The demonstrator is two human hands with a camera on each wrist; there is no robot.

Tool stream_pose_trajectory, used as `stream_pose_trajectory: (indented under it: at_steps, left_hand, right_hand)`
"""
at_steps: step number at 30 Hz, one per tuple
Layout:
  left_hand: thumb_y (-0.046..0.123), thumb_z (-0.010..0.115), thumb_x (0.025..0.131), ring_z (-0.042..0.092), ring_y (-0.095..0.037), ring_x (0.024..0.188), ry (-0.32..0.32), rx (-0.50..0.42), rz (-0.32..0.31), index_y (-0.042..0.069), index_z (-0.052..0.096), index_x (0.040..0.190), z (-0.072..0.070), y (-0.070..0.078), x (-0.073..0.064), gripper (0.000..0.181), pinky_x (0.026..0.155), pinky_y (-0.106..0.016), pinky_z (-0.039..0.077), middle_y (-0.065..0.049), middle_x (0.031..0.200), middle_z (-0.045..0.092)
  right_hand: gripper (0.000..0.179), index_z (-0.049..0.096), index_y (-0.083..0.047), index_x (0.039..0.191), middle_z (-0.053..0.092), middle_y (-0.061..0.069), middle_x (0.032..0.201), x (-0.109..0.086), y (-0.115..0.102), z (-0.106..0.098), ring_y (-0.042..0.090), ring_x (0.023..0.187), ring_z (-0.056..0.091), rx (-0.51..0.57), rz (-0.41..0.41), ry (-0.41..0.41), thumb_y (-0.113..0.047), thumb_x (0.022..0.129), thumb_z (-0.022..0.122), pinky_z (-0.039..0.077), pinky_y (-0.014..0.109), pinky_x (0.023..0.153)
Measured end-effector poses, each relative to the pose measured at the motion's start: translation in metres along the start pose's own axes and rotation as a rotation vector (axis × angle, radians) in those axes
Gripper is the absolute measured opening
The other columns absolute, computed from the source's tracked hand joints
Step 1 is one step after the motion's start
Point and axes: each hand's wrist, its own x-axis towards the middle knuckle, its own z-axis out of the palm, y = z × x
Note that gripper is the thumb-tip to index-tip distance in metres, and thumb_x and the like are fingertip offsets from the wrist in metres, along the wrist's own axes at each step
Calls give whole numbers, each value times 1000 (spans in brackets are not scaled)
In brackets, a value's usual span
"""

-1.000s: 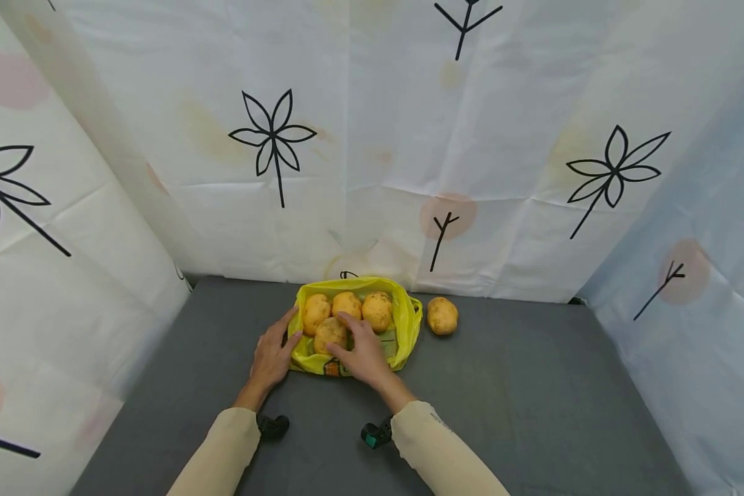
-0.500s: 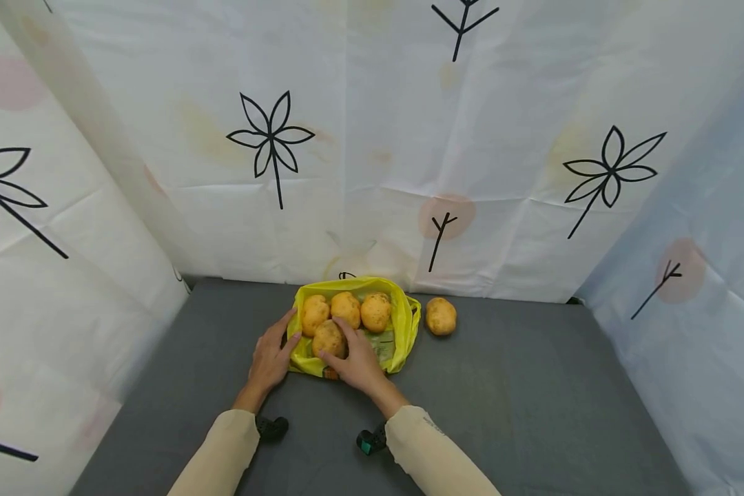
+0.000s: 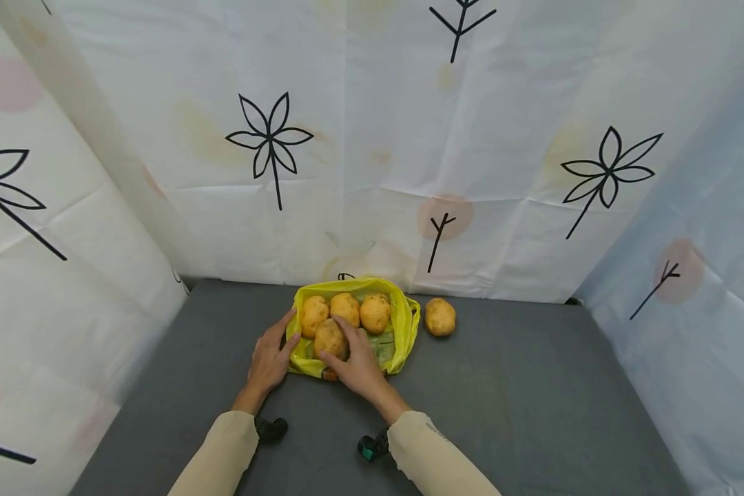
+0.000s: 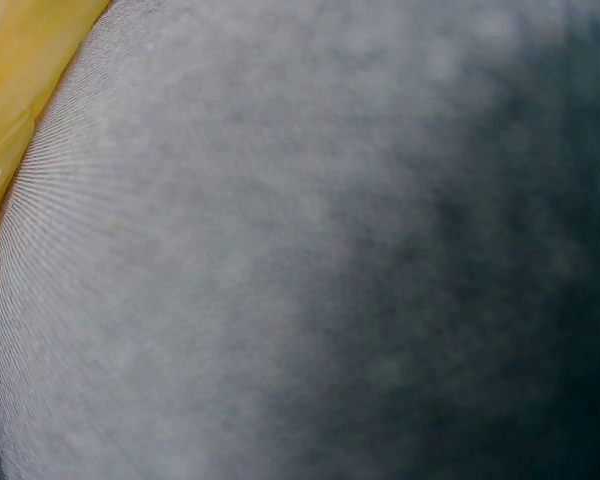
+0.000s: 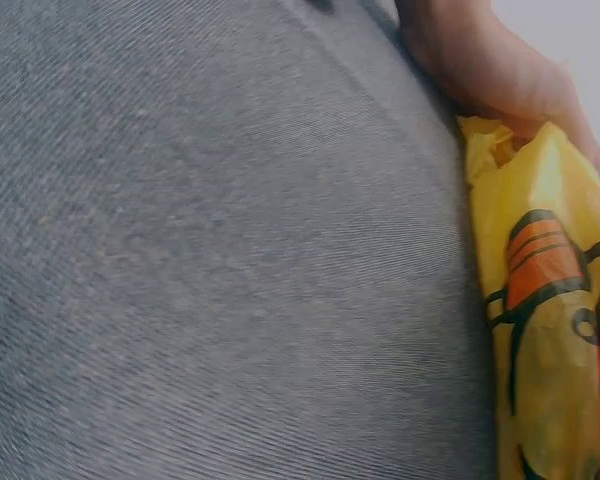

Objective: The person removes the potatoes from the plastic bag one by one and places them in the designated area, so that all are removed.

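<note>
A yellow plastic bag (image 3: 404, 331) lies wide open at the back of the grey table, with several potatoes inside. Three of them, such as the right one (image 3: 375, 313), form a row at the back. In front of these sits another potato (image 3: 330, 339), with the thumb and fingers of my right hand (image 3: 357, 364) around its right side. My left hand (image 3: 270, 357) holds the bag's left side, thumb over the rim. In the right wrist view, the left hand (image 5: 495, 60) shows behind the bag's printed front (image 5: 550, 300). Only a strip of yellow bag (image 4: 25, 70) enters the left wrist view.
Another potato (image 3: 440, 317) lies on the table just right of the bag. A patterned white cloth (image 3: 347, 227) hangs close behind the bag, and more cloth stands at both sides. The grey table (image 3: 502, 406) extends to the right and toward me.
My right hand has shifted slightly left and nearer, its thumb and fingers farther around the front potato. The left hand keeps its place at the bag.
</note>
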Motion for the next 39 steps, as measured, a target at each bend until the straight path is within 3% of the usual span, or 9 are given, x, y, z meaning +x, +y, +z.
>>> stream_pose_trajectory:
  at_steps: [5,17,28,32,39]
  left_hand:
    - [37,49,107,41,-44,138,2,-6,8,21,37,159,0,0,0,56,110,-67,21,-19,154,44]
    - [36,50,107,41,-43,137,11,-19,26,23,36,160,0,-2,-1,56,110,-68,20,-18,154,44]
    - [39,48,108,41,-43,138,2,-15,17,24,36,160,1,-2,1,56,111,-66,20,-18,154,44]
    - [40,48,108,41,-42,138,1,-19,14,24,35,160,1,-1,2,56,111,-66,20,-18,154,44]
    - [38,48,108,41,-42,138,3,-26,16,24,36,160,0,-1,0,55,112,-66,20,-17,155,44]
  right_hand:
    - [72,35,-22,159,48,17,126,0,-8,-12,28,105,57,44,-25,19,-37,98,69,52,48,85]
    - [71,38,-27,158,45,18,135,-2,-17,-57,29,109,56,121,-77,63,-30,96,72,53,52,88]
    - [73,40,-18,157,44,20,144,-6,4,-101,37,117,55,27,-38,137,-30,94,75,49,57,95]
    - [73,39,-14,158,42,23,144,-10,13,-118,39,114,56,28,-48,149,-27,95,74,51,56,92]
    - [73,38,-15,158,38,28,143,-18,26,-148,44,111,58,3,15,196,-25,95,74,55,56,85]
